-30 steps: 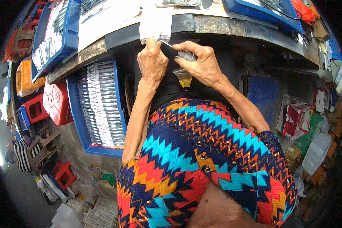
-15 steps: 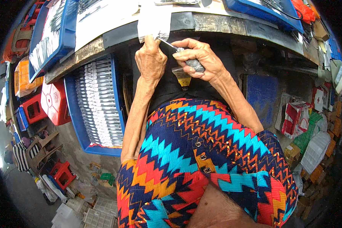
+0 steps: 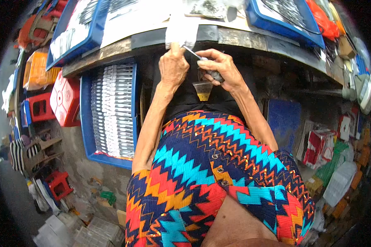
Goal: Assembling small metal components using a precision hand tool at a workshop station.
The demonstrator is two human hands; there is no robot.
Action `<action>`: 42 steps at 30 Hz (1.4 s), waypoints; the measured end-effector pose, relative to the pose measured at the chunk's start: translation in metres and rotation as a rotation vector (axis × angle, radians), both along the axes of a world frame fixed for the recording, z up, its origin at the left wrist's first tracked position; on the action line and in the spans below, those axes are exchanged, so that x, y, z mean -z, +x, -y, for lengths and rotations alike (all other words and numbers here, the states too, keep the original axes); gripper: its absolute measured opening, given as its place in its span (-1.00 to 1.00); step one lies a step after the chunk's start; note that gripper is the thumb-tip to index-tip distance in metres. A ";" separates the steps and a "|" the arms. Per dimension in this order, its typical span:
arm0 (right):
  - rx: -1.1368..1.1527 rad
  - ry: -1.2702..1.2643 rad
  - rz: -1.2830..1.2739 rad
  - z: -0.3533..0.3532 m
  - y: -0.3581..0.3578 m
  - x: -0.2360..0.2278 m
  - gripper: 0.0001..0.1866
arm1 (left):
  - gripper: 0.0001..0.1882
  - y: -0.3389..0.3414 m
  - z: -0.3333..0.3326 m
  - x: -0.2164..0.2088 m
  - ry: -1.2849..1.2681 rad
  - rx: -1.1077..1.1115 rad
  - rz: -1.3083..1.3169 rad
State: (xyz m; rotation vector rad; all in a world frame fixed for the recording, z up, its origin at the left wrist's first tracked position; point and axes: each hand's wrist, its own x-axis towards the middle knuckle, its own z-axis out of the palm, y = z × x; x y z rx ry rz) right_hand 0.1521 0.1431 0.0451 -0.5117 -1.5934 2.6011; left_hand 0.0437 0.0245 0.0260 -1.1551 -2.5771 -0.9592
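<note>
My right hand (image 3: 223, 71) is wrapped round the grey, wound-looking handle of a tool with a thin metal shaft (image 3: 191, 52); its exact kind is unclear. The shaft slants up and left, its tip reaching the fingers of my left hand (image 3: 172, 66). Those fingers are closed at the lower end of a white sheet (image 3: 180, 33) that hangs over the bench edge. What they pinch is too small and hidden to make out. Below my right hand, over my dark lap, is a wedge-shaped thing, clear or grey above and yellow below (image 3: 203, 92).
Along the front runs a worn wooden bench edge (image 3: 243, 37). Blue trays with thin pieces stand on it at left (image 3: 95, 35) and right (image 3: 290, 35). Below, a blue crate (image 3: 86, 136) holds rows of silver-and-white pieces. Red stools (image 3: 66, 101) stand left; boxes (image 3: 317, 148) crowd the right.
The whole view has shifted, so bench and hands appear farther right and slightly lower. Both hands keep their grips, the tool tip still at my left fingers.
</note>
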 end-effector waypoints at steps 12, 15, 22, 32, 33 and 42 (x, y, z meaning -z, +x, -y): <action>-0.125 0.291 0.268 0.032 0.035 0.077 -0.66 | -0.80 0.009 0.026 -0.009 0.326 0.053 0.254; -0.144 0.299 0.341 0.035 0.033 0.056 -0.68 | -0.81 0.019 0.048 -0.018 0.372 0.027 0.372; -0.199 0.312 0.318 0.040 0.034 0.054 -0.68 | -0.85 0.012 0.135 -0.037 0.485 -0.283 0.301; -0.172 0.273 0.321 0.042 0.029 0.054 -0.67 | -0.91 -0.038 0.306 0.000 1.235 -0.908 0.607; -0.166 0.275 0.324 0.041 0.030 0.053 -0.67 | -0.91 -0.039 0.314 0.006 1.355 -0.967 0.698; -0.169 0.283 0.333 0.043 0.029 0.054 -0.70 | -0.90 -0.028 0.332 0.058 1.679 -0.960 1.206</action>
